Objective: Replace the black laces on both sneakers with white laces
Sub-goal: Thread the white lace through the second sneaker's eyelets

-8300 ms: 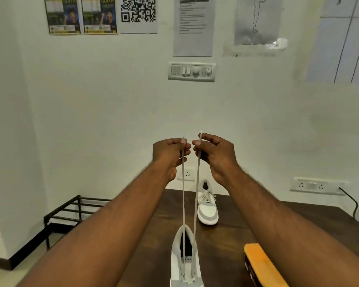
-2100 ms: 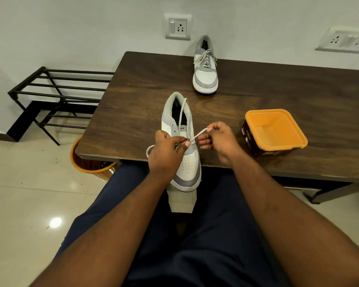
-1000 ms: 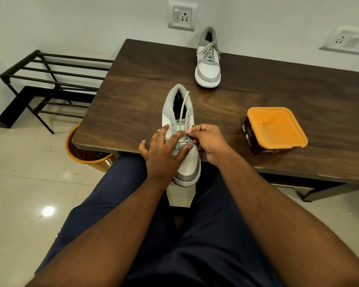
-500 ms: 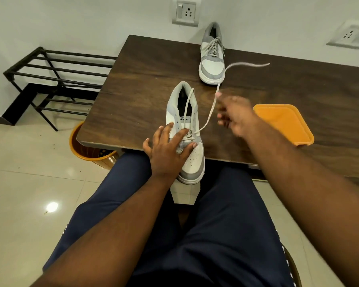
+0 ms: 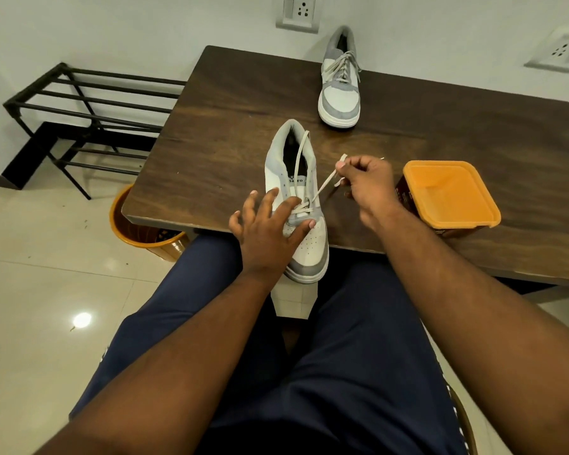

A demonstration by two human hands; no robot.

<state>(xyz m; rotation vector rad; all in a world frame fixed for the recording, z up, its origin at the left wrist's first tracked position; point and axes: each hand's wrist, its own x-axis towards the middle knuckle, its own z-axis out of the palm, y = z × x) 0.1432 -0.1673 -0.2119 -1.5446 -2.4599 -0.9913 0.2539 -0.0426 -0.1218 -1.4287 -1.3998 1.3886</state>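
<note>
Near sneaker [image 5: 296, 205]: left flank and part of toe hidden under left hand [image 5: 266, 231]; tongue print too small to read; lace [image 5: 324, 185] end lost inside right hand [image 5: 368, 185]; orange bin [image 5: 135, 231]: mostly hidden under table [image 5: 243, 126]; tub [image 5: 447, 195]: label unreadable; right wall socket [image 5: 562, 54]: cut by frame edge.

A dark wooden table [image 5: 230, 133] meets a white wall [image 5: 128, 27]; glossy tiled floor [image 5: 30, 290].

One view only, worn on the head, looking forward and steeply down over the person's own lap and forearms, close above the near edge of the bench [image 5: 211, 126], with the wall [image 5: 145, 27] behind along the top.
</note>
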